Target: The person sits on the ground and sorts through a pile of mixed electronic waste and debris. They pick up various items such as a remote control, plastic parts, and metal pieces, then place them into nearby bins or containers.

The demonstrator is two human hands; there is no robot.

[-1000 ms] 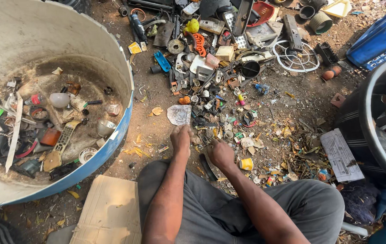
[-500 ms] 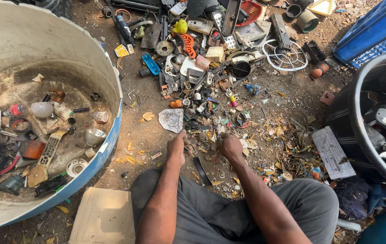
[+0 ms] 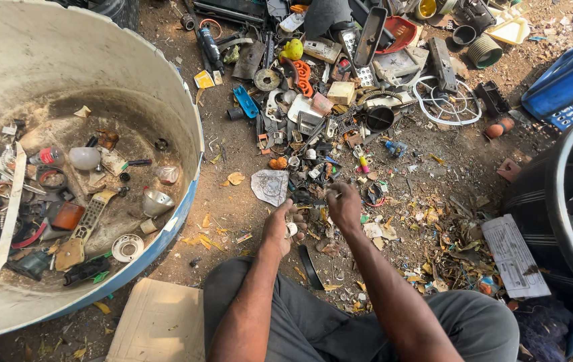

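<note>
Scrap pile: our left hand now pinches a small white ring it lacked before. Our right hand curls shut over the bits, contents hidden.

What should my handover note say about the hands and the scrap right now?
Left hand: cupped, holding a small pale ring-shaped piece.
Right hand: fingers down in the mixed scrap pile on the dirt, grip unclear.
Large white drum with blue outside, at the person's left, already holds assorted pieces.
Flat grey torn sheet lies just ahead of the left hand.
Most of the pile remains on the ground.
</note>
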